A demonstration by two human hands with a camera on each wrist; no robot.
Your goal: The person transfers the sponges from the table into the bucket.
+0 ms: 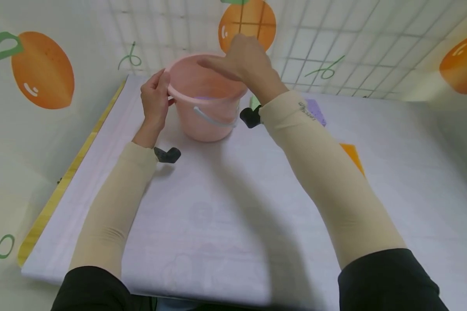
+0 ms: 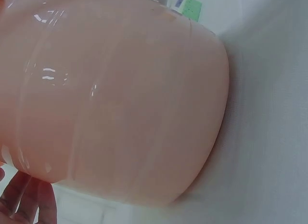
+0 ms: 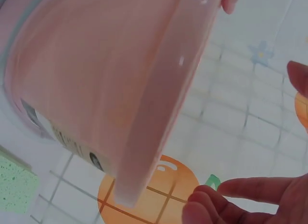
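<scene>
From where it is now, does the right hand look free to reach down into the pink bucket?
Probably yes: the right hand is above the open mouth of the pink bucket, no lid covers it, and the left hand grips only the near rim.

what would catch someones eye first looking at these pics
The pink plastic bucket stands out first, at the far end of the white table, with its pale handle hanging down the front. The left hand grips its rim on the left side while the right hand hovers over the opening. Behind it, big orange fruit prints mark the wall.
</scene>
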